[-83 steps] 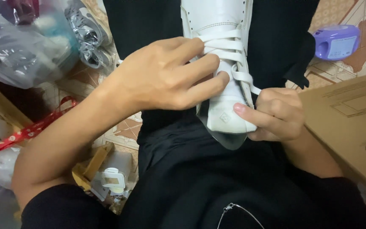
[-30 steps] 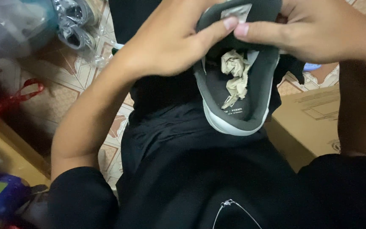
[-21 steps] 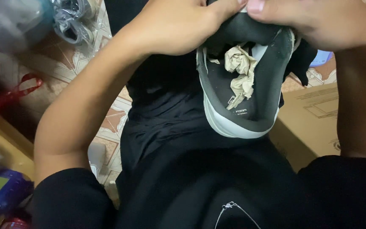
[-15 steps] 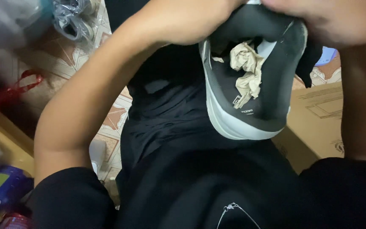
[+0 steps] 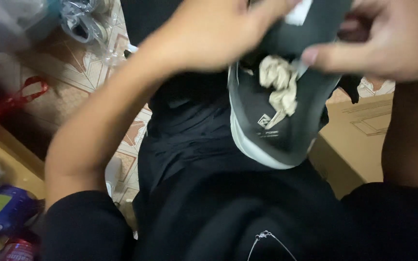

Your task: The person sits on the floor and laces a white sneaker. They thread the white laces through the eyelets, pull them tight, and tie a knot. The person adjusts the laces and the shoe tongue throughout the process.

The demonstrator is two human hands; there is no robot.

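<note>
Your two hands hold a grey-lined sneaker [image 5: 279,125] over your lap, its opening turned up toward the camera and its pale sole rim lowest in the frame. Your left hand [image 5: 214,34] wraps the shoe's upper left side, fingers clenched on the collar and the dark tongue; the fingertips themselves are blurred and run out of the top edge. Your right hand [image 5: 383,41] grips the shoe's right side, its fingers [image 5: 315,55] curled in toward the opening, one fingertip just beside a wad of crumpled beige paper [image 5: 279,84] that sits inside the shoe. A small white tag [image 5: 298,12] shows on the tongue between your hands.

Below the shoe, your black clothing [image 5: 209,193] fills the middle of the frame, with a thin chain [image 5: 264,237] lying on it near the bottom edge. A brown cardboard box [image 5: 361,140] stands on the floor just beside your right forearm. To your left, the patterned floor tiles [image 5: 83,82] carry clear plastic bags [image 5: 81,19] at the top, a red ribbon [image 5: 10,99] near the left edge, and a blue and green packet [image 5: 1,212] in the lower corner.
</note>
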